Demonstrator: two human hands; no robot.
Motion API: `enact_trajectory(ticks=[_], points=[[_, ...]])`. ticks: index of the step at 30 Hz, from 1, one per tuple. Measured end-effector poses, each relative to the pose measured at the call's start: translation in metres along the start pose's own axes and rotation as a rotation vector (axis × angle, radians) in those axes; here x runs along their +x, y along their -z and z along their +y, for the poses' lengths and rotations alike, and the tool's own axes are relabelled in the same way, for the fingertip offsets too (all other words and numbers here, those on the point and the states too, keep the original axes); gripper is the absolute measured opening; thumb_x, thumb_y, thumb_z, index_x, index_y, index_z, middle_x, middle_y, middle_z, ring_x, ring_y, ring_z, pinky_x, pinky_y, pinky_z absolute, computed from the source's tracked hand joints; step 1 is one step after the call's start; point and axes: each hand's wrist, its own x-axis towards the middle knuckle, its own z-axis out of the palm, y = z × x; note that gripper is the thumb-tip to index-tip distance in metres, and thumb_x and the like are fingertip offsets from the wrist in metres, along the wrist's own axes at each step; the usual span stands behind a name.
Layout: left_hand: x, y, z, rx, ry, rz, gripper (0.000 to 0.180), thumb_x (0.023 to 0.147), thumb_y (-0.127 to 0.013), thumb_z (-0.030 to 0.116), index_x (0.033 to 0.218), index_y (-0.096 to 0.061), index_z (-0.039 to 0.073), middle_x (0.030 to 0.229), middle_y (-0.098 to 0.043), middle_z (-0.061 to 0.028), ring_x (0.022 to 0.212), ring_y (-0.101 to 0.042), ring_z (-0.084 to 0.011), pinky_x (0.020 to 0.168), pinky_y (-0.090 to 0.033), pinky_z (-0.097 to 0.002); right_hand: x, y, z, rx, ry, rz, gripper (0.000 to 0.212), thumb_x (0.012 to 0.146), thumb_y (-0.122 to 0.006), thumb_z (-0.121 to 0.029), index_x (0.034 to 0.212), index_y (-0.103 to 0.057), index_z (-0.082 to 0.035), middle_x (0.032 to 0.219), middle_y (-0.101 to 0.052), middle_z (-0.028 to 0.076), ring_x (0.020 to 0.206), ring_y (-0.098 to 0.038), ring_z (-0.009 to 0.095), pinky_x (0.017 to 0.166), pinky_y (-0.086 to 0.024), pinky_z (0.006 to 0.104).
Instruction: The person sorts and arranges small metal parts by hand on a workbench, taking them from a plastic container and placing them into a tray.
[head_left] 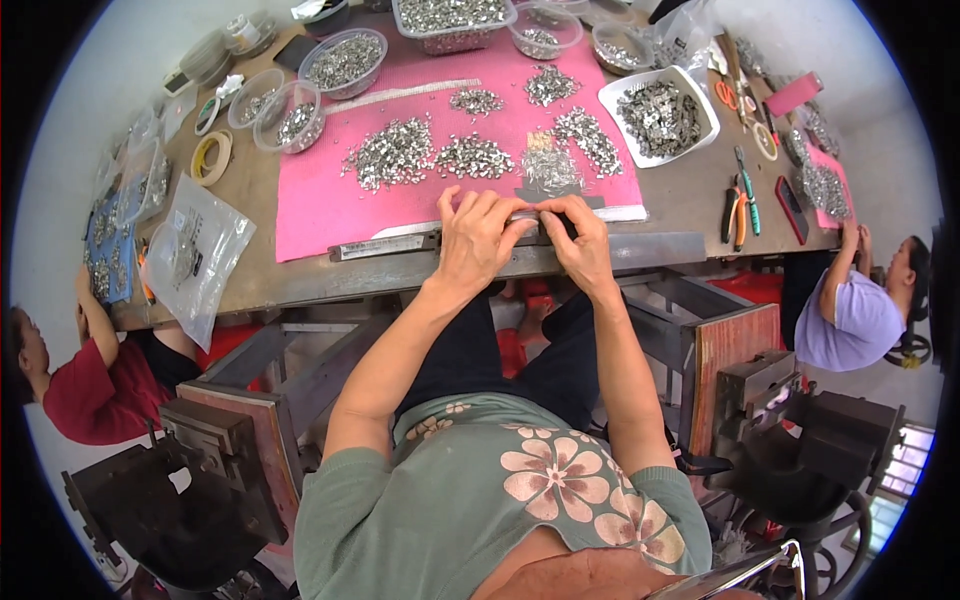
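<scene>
At the front edge of the pink mat (310, 215), my left hand (472, 238) and my right hand (583, 242) meet with thumbs and fingertips pinched close together. What sits between the fingertips is too small and covered to name. Under them lies a dark strip (592, 202) by the metal bar along the table edge. Just beyond my fingers is a pile of thin silvery pins (552, 172). Heaps of small shiny metal parts (392, 152) spread over the mat, with another heap (474, 156) near my left fingers. A flat metal strip (385, 246) lies left of my left hand.
A white tray (709, 128) of metal parts stands right, beside pliers (740, 220) and orange scissors (725, 94). Tubs of parts (346, 62) line the back. Left are a tape roll (211, 158) and plastic bag (203, 250). Co-workers sit at left (95, 385) and right (850, 320).
</scene>
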Motion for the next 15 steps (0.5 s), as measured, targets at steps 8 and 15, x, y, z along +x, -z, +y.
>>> enact_trajectory(ticks=[8,15], points=[[-0.013,0.043,-0.02,-0.012,0.058,0.201,0.024,0.088,-0.076,0.023,0.11,-0.072,0.012,0.1,-0.068,-0.0026,0.097,-0.061,-0.0218,0.101,-0.035,-0.0444,-0.003,-0.004,-0.001,-0.029,0.09,0.063,0.008,0.091,-0.068,-0.003,0.099,-0.07,-0.001,0.089,-0.067,0.011,0.084,-0.064,0.026,0.078,-0.049,0.0348],[-0.097,0.124,-0.081,0.418,0.246,0.128,0.042,0.077,-0.085,0.026,0.116,-0.073,0.014,0.125,-0.059,-0.0058,0.119,-0.052,-0.0274,0.107,-0.031,-0.0482,-0.003,-0.006,-0.003,-0.097,0.138,0.187,0.008,0.089,-0.069,-0.001,0.098,-0.069,-0.001,0.089,-0.067,0.01,0.082,-0.063,0.025,0.076,-0.049,0.0343]])
